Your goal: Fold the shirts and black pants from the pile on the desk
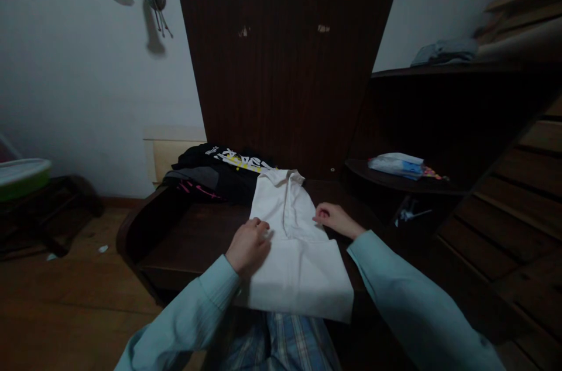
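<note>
A white shirt (302, 271) lies folded into a long strip on the dark wooden bench, its collar at the far end and its near part hanging over the front edge. Along the strip's left side, my left hand (249, 247) is closed on the cloth, with the fingers bent. My right hand (337, 220) is at the opposite side, its fingers curled in a pinch at the shirt's edge. What lies between those fingertips is partly hidden.
Dark clothes with printed lettering (219, 175) are heaped at the back left of the bench (188, 236). On the right, a corner shelf (360, 171) carries a plastic packet (397, 165). A green-rimmed round container (26, 178) stands far left.
</note>
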`<state>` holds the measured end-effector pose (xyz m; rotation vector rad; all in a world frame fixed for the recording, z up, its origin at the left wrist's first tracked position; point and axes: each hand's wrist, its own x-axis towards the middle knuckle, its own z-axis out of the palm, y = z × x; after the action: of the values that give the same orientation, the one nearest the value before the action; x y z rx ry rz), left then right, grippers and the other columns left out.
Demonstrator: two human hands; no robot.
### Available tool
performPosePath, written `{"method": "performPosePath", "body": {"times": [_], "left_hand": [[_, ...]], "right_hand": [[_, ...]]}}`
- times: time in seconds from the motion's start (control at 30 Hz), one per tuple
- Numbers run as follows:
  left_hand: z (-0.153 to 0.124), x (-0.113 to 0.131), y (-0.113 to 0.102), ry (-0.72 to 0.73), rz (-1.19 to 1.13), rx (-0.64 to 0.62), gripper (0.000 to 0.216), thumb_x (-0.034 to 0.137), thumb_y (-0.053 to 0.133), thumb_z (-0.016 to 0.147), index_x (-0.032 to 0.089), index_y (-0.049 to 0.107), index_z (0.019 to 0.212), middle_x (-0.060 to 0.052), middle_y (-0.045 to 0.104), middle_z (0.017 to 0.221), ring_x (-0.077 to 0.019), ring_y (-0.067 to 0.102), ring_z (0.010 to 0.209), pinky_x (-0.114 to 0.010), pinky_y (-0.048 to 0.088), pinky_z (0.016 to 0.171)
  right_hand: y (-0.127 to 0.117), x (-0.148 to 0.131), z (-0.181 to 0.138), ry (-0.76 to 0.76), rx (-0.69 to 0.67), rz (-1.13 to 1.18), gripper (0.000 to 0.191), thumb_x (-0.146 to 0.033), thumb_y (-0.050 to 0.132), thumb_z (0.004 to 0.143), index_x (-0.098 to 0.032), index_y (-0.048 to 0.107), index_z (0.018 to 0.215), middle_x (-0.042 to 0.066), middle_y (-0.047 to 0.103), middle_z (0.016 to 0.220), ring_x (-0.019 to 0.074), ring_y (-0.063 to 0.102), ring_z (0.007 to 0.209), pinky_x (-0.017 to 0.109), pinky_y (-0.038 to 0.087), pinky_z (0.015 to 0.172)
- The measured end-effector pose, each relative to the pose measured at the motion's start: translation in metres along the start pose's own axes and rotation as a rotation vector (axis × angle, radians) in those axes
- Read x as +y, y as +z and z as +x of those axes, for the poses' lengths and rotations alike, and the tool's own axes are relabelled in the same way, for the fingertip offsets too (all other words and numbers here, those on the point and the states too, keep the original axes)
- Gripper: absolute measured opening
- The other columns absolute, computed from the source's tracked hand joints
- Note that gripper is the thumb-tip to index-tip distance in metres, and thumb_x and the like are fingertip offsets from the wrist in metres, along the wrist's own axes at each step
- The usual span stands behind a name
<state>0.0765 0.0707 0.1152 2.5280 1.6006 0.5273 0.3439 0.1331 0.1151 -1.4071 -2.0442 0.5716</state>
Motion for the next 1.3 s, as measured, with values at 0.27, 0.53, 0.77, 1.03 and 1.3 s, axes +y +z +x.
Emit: {"method": "performPosePath", "body": {"times": [0.27, 0.53, 0.77, 1.03, 1.3], "left_hand": [[0.037, 0.042, 0.051, -0.291, -0.035, 0.052, 0.023, 0.035, 0.046, 0.077, 0.015, 0.054, 0.086, -0.008, 0.061, 0.08, -0.0204, 0.058, 0.078, -0.027, 0.036, 0.062], [0.04, 0.034, 0.065, -0.338, -0.074, 0.094, 0.023, 0.035, 0.044, 0.079, 0.015, 0.053, 0.085, -0.01, 0.062, 0.083, -0.0213, 0.059, 0.081, -0.029, 0.036, 0.064], [0.042, 0.032, 0.067, -0.34, -0.051, 0.102, 0.015, 0.027, 0.045, 0.076, 0.015, 0.055, 0.078, -0.008, 0.063, 0.078, -0.02, 0.059, 0.076, -0.028, 0.034, 0.06], [0.041, 0.033, 0.06, -0.237, -0.133, 0.139, 0.015, 0.023, 0.043, 0.076, 0.018, 0.057, 0.075, -0.004, 0.063, 0.074, -0.0155, 0.057, 0.069, -0.025, 0.033, 0.058], [0.042, 0.033, 0.062, -0.217, -0.139, 0.095, 0.015, 0.023, 0.044, 0.076, 0.018, 0.058, 0.072, -0.004, 0.063, 0.07, -0.0157, 0.057, 0.069, -0.025, 0.033, 0.058]], "right_hand": [[0.069, -0.029, 0.064, 0.169, 0.035, -0.117, 0.026, -0.034, 0.053, 0.073, -0.016, 0.061, 0.056, 0.004, 0.061, 0.061, 0.0138, 0.053, 0.06, 0.023, 0.031, 0.051], [0.096, -0.015, 0.062, 0.155, 0.126, -0.158, 0.021, -0.036, 0.056, 0.07, -0.018, 0.064, 0.062, 0.004, 0.065, 0.067, 0.0145, 0.057, 0.064, 0.023, 0.033, 0.054], [0.099, -0.008, 0.064, 0.124, 0.158, -0.118, 0.02, -0.035, 0.057, 0.07, -0.018, 0.064, 0.063, 0.003, 0.064, 0.068, 0.0136, 0.055, 0.064, 0.022, 0.033, 0.055], [0.092, -0.017, 0.061, 0.091, 0.252, -0.115, 0.016, -0.027, 0.054, 0.071, -0.017, 0.06, 0.059, 0.002, 0.06, 0.065, 0.0122, 0.051, 0.061, 0.022, 0.035, 0.058], [0.093, -0.015, 0.06, 0.157, 0.202, -0.137, 0.014, -0.027, 0.056, 0.071, -0.018, 0.062, 0.062, 0.004, 0.064, 0.071, 0.0148, 0.056, 0.069, 0.023, 0.036, 0.061]]}}
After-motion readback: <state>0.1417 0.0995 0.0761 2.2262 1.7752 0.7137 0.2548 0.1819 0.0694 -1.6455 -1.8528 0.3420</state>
